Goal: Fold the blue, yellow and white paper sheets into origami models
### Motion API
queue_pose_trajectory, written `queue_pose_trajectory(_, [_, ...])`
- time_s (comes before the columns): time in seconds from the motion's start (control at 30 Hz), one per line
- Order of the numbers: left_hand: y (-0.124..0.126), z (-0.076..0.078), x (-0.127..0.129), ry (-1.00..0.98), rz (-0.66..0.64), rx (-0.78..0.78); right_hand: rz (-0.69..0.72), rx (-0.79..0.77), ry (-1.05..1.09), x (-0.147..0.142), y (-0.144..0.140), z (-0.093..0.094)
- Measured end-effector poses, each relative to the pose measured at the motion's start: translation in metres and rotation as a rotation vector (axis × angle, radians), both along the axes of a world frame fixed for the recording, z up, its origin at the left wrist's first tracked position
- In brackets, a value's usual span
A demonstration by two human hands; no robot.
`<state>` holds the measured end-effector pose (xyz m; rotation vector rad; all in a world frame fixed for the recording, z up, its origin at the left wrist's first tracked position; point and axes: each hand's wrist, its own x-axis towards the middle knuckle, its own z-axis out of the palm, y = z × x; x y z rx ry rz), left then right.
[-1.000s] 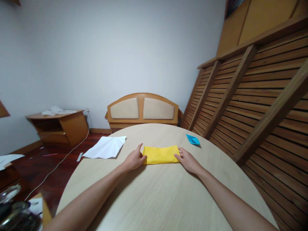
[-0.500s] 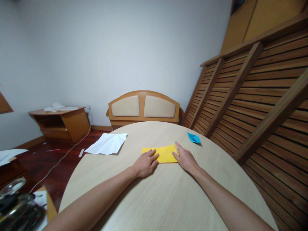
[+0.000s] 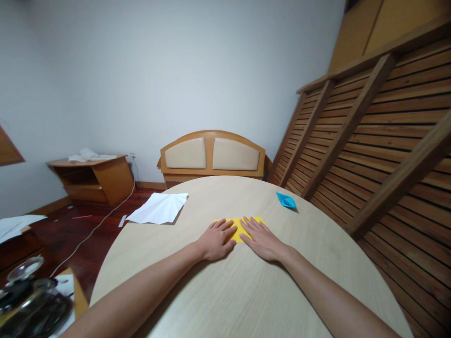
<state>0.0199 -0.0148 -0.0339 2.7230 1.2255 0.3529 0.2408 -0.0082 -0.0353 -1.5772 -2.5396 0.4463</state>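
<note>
A yellow sheet of paper (image 3: 239, 224), apparently folded into a rectangle, lies flat on the round wooden table (image 3: 225, 291). My left hand (image 3: 217, 239) rests open on its left part with the fingers spread. On the right part lies my right hand (image 3: 260, 238), also open and palm down, its fingertips pointing toward the far edge. Both hands cover much of the paper, so only its middle and strips of the far edge show.
A creased white sheet of paper (image 3: 159, 209) sits at the table's left edge. Toward the far right is a folded blue paper boat (image 3: 286, 200). Wooden slats (image 3: 391, 136) lean along the right side. A glass pot (image 3: 37, 305) stands low at left.
My right hand has slid left from the paper's right end onto its surface, nearer my left hand. The left hand stays on the left part.
</note>
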Motion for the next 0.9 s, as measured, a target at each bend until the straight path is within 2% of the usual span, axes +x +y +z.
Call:
queue_pose_trajectory(0.2, [-0.001, 0.003, -0.003, 0.025, -0.019, -0.006, -0.124, 0.004, -0.06, 0.023, 0.009, 0.0])
queue_pose_trajectory(0.3, [0.0, 0.003, -0.003, 0.02, -0.015, 0.005, -0.191, 0.083, -0.088, 0.023, 0.008, 0.002])
queue_pose_trajectory(0.37, [0.0, 0.003, -0.004, 0.02, -0.011, 0.022, -0.15, 0.177, -0.079, 0.019, 0.005, 0.005])
queue_pose_trajectory(0.43, [0.0, 0.004, -0.004, 0.023, -0.006, 0.044, -0.027, 0.223, -0.035, 0.014, 0.001, 0.008])
queue_pose_trajectory(0.57, [0.0, 0.006, -0.004, 0.014, 0.002, 0.073, 0.188, 0.169, 0.083, 0.006, -0.007, 0.009])
queue_pose_trajectory(0.9, [-0.005, 0.016, -0.005, 0.058, -0.057, 0.181, 0.23, 0.23, 0.156, 0.01, -0.001, 0.004])
